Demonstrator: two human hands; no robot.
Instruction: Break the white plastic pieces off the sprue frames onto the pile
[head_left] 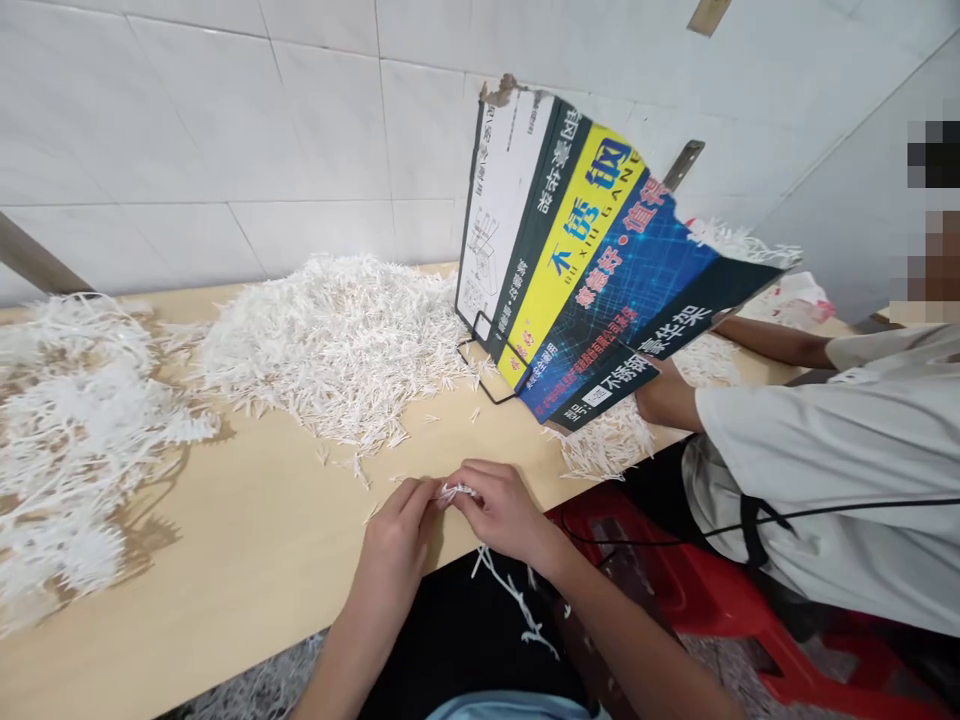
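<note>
My left hand [395, 545] and my right hand [501, 510] meet at the near edge of a light wooden table [247, 560]. Both pinch a small bundle of thin white plastic sticks [456, 491] between the fingertips. A strip of joined white pieces [517, 600] hangs from the hands down over my dark lap. A large heap of loose white sticks [337, 340] lies on the table just beyond my hands.
More tangled white strips [67, 420] cover the table's left side. A printed cardboard panel [577, 270] stands tilted on a wire stand at the right. A person in a white shirt [825, 470] sits beyond it by a red stool [675, 580]. White tiled wall behind.
</note>
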